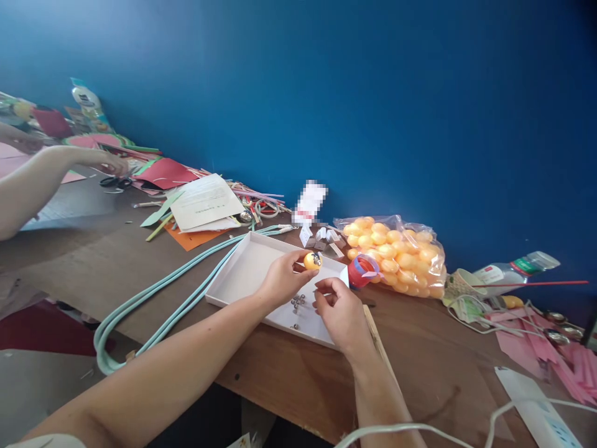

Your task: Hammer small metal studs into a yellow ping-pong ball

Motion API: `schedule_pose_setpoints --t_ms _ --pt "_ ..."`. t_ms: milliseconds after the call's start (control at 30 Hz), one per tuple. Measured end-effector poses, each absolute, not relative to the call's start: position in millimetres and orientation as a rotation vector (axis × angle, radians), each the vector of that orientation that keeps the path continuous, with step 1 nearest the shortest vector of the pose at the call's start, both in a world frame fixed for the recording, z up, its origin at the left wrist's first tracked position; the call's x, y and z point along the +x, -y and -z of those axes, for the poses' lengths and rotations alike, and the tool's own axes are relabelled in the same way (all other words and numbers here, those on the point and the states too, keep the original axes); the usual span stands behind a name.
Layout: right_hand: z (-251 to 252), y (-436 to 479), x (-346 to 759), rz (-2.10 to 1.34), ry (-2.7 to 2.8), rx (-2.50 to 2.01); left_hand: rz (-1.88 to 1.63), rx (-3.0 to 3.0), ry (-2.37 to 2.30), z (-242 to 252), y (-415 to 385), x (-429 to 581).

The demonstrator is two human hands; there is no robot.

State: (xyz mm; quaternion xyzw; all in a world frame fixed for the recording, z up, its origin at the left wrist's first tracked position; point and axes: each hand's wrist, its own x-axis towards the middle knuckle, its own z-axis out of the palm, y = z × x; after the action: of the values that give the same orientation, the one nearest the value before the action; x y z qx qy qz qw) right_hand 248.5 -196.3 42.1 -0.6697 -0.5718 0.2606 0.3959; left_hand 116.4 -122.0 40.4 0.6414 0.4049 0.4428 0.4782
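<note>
My left hand (285, 277) pinches an orange table tennis ball (310, 261) above a shallow white box lid (233, 279). A dark and silvery patch shows on the ball's upper right side; what it is, I cannot make out. Just right of the ball, my right hand (338, 311) has its fingers curled in over the lid. Whatever lies between those fingertips, if anything, is too small to name. Several small shiny metal balls (298, 301) lie in the lid below my hands. Beyond the right hand sits a red and blue roll of tape (361, 272).
A clear bag of orange balls (396, 252) leans near the blue wall. Pale green cords (153, 292) loop left of the lid. Papers (205, 202), a plastic bottle (513, 274) and a power strip (536, 404) lie around. A co-worker's arm (41, 180) reaches in from the left.
</note>
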Motion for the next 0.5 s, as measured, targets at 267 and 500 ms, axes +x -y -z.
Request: schedule_pose_setpoints --t_ms 267,500 --pt "-43.5 195.3 251.0 -0.991 1.133 -1.49 -1.082 1.57 -0.972 -37.6 120.8 116.8" --pt "-44.4 193.4 257.4 -1.281 0.788 -1.24 -1.077 1.573 -0.95 -38.1 121.9 116.8"
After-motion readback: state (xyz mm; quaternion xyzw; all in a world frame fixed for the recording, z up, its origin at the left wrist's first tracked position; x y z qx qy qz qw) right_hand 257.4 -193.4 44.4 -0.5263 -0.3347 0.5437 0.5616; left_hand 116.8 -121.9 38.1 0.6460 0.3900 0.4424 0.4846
